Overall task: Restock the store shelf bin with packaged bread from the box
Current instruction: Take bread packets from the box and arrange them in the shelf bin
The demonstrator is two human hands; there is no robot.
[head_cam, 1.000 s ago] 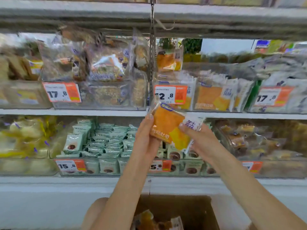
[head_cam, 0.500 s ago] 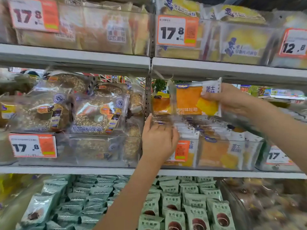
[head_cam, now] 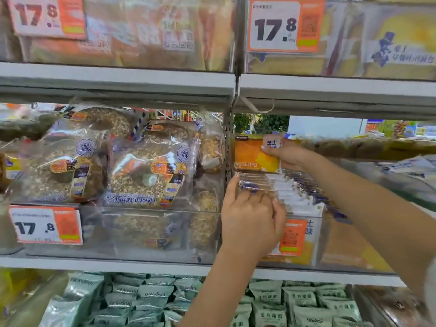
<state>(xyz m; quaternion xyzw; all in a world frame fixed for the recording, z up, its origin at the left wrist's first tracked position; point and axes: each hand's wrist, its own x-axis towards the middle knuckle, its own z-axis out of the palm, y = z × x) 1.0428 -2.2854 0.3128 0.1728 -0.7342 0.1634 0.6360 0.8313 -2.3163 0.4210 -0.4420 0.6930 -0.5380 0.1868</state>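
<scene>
The right hand point(head_cam: 286, 156) pinches an orange bread packet point(head_cam: 256, 154) by its right edge, thumb on the front over the white label, the other fingers hidden behind the wrapper. The packet stands upright at the back of the clear shelf bin point(head_cam: 323, 241), above the row of like packets point(head_cam: 283, 192) already standing in it; whether its lower edge touches them cannot be told. The left hand point(head_cam: 252, 218) is below and a little left of the right one, fingers curled over the tops of the front packets at the bin's front wall. Its fingertips are lost among the glossy wrappers, so how firmly it grips them is unclear. It covers most of the bin's orange price tag point(head_cam: 293, 237), and the price cannot be read. The box of the task is out of the frame.

Left of the hands, a second clear bin holds ring-shaped grain loaves point(head_cam: 146, 175) in printed bags, with a tag reading 17.8 point(head_cam: 44, 225). Right of the right forearm the packets point(head_cam: 405, 166) blur into grey and white streaks, and their print is unreadable. Above the hands a grey shelf board point(head_cam: 330, 90) carries more clear bins of loaves, cut off at the top edge, with two 17.8 tags point(head_cam: 285, 24). Below the forearms lie rows of pale green packets point(head_cam: 306, 305), cut off at the bottom. Behind the right hand, through the open shelf back, show green foliage and blurred coloured shop goods.
</scene>
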